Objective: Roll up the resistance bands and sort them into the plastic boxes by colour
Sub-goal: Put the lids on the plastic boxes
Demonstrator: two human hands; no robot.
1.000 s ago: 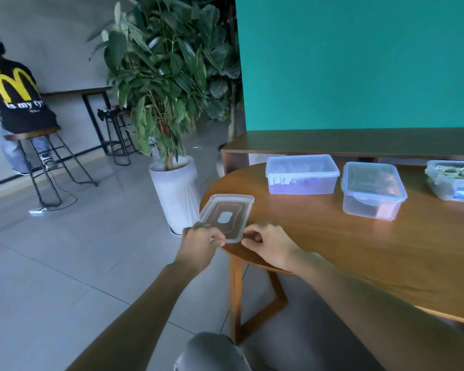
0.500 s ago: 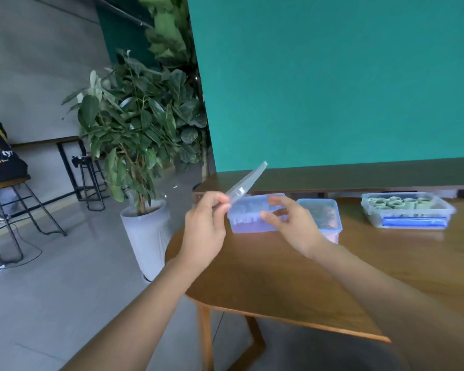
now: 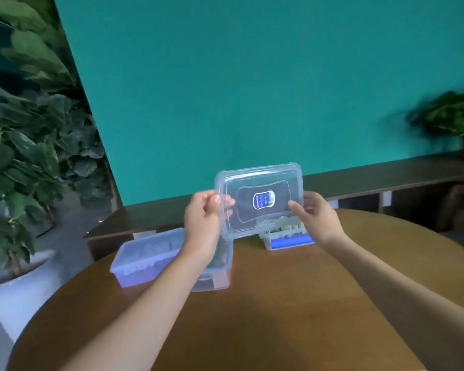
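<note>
Two closed plastic boxes (image 3: 148, 257) are sitting below the left hand (image 3: 202, 223), while the open box of green rolls (image 3: 285, 232) is lying just beneath the right hand (image 3: 318, 219). Both hands are pinching the clear lid's (image 3: 260, 203) short edges, holding it raised with its long axis spanning between them; the right hand is nearer the open box.

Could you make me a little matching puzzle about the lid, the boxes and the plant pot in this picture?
Things:
1. lid
2. lilac box
3. box with blue strip
4. white pot

Places:
A. on the floor, left of the table
B. on the table, behind the right hand
C. held up in both hands
D. on the table, left of the left forearm

Pairs: 1-C, 2-D, 3-B, 4-A
</note>
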